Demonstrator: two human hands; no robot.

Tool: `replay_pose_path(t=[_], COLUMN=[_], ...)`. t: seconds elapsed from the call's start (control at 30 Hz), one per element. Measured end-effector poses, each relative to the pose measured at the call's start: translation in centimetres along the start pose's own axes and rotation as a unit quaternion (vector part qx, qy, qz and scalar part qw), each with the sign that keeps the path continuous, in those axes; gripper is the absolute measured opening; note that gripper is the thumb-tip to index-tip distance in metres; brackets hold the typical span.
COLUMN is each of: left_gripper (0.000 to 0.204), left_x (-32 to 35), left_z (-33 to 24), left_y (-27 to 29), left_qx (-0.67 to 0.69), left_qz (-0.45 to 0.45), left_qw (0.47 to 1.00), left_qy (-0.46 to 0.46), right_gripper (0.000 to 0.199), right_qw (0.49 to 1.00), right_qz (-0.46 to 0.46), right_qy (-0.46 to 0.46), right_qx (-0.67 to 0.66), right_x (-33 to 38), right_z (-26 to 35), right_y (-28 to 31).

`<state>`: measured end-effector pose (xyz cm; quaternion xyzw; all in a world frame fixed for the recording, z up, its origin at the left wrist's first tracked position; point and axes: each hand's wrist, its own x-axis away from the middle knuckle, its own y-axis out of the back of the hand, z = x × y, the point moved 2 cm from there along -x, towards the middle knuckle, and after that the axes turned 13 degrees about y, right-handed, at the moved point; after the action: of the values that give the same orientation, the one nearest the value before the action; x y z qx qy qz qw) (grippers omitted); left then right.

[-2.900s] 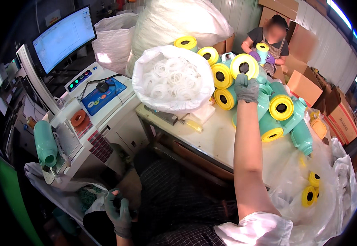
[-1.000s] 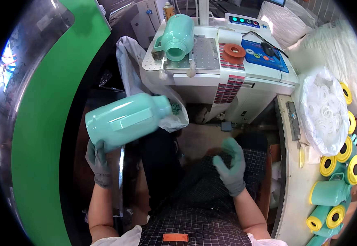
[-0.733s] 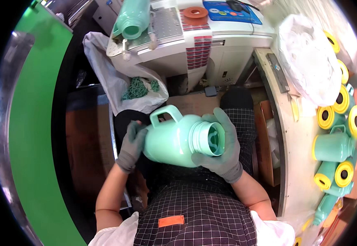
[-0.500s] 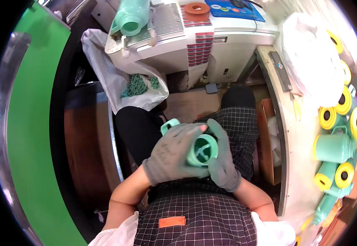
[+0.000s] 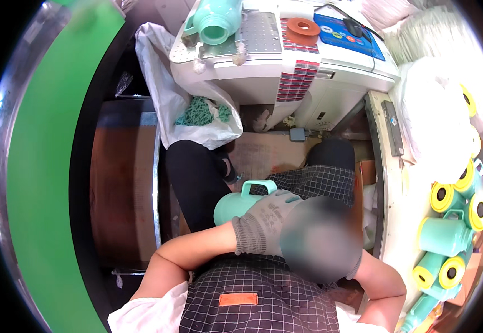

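Two gloved hands at lap | left hand (image 5: 263, 225) fingers curled over mint jug (image 5: 236, 204), handle beyond fingertips | right hand blurred, finger state unclear

A mint-green plastic jug with a loop handle (image 5: 240, 203) lies on its side across the seated person's lap, handle turned up and away from the body. Only its base end and handle show; the rest is hidden beneath a grey knit glove.
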<state>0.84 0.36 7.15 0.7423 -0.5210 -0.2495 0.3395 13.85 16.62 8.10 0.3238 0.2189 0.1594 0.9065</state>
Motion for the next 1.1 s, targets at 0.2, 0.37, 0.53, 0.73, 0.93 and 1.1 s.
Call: replay_pose_path(t=[0.2,0.37,0.53,0.73,0.93,1.1], left_gripper=[0.063,0.078,0.083,0.074,0.066,0.065], left_x=[1.1,4.0,5.0,6.3,6.2,5.9], left_z=[-0.2,1.8,0.8,0.4,0.6,1.3], left_y=[0.0,6.5,6.2,4.7,4.4,4.3], left_qx=[-0.017,0.093,0.061,0.038,0.055,0.062], left_qz=[-0.014,-0.166,-0.126,-0.144,-0.136,-0.15], left_qw=[1.0,0.978,0.989,0.989,0.988,0.986], left_qy=[-0.013,0.081,0.04,0.027,0.038,0.028], right_gripper=[0.017,0.025,0.018,0.06,0.042,0.023], right_qw=[0.996,0.854,0.701,0.931,0.9,0.848], right_qz=[-0.071,-0.466,-0.635,-0.354,-0.374,-0.46], right_qy=[-0.019,-0.14,0.032,-0.06,-0.129,-0.088], right_qx=[0.059,0.184,0.322,0.065,-0.183,-0.248], right_x=[-0.1,4.6,-3.5,-23.9,-28.2,-27.0], right_z=[0.2,1.8,0.0,-6.7,-14.1,-13.5], right_y=[0.1,0.8,2.7,-0.4,-4.2,-5.1])
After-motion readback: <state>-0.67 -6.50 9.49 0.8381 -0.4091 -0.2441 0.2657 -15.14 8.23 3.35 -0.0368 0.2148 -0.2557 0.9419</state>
